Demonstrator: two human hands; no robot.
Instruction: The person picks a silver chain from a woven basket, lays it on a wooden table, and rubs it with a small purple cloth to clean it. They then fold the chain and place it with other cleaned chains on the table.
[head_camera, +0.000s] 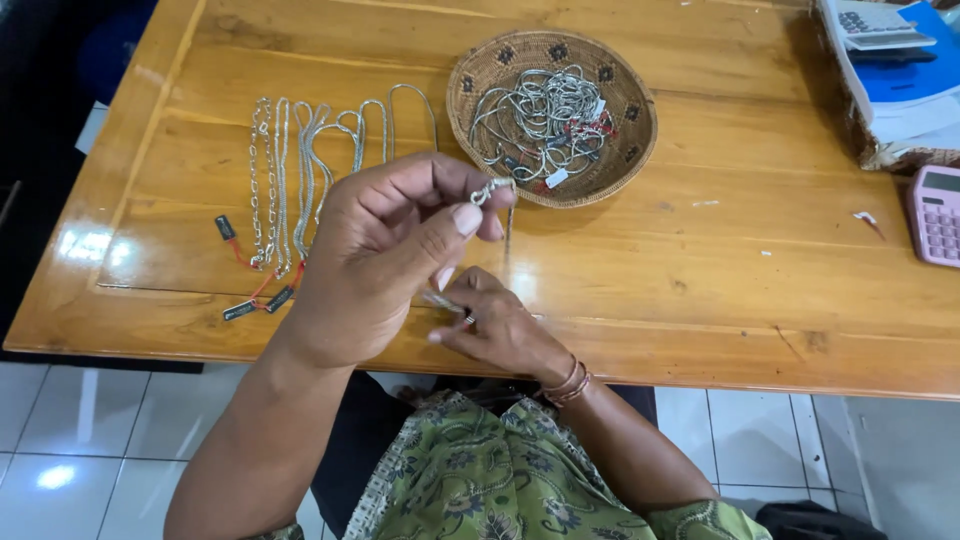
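Silver metal made up the thin chain (497, 197) that the person was handling: a fine, shiny strand with a small clasp at its upper end, hanging short and straight down over the front part of the wooden surface (700, 260), just in front of the basket. The left hand (385, 255) was raised above the surface, thumb and forefinger pinched shut on the clasp end, the other fingers curled loosely behind. The right hand (495, 325) lay lower, near the front edge of the surface, its fingers closed around a small slim object that looked metallic; what it was could not be told. A ring showed on one finger, and thin bangles (568, 385) circled that wrist.

Behind the hands sat a round, shallow woven basket (480, 75), brown with small dark patterns on its rim, holding a tangled heap of similar silver chains (545, 120) with small red and white tags. To the left, several more chains (300, 170) were laid out in straight, looped rows on the surface, their red threads ending in little dark tags (250, 305). The surface was glossy, honey-coloured wood with visible grain and light reflections. At the far right edge lay a pink calculator (938, 215), and beyond it a wicker tray (860, 130) with blue and white papers. The person wore a green patterned garment (480, 480); pale floor tiles (80, 440) showed below.
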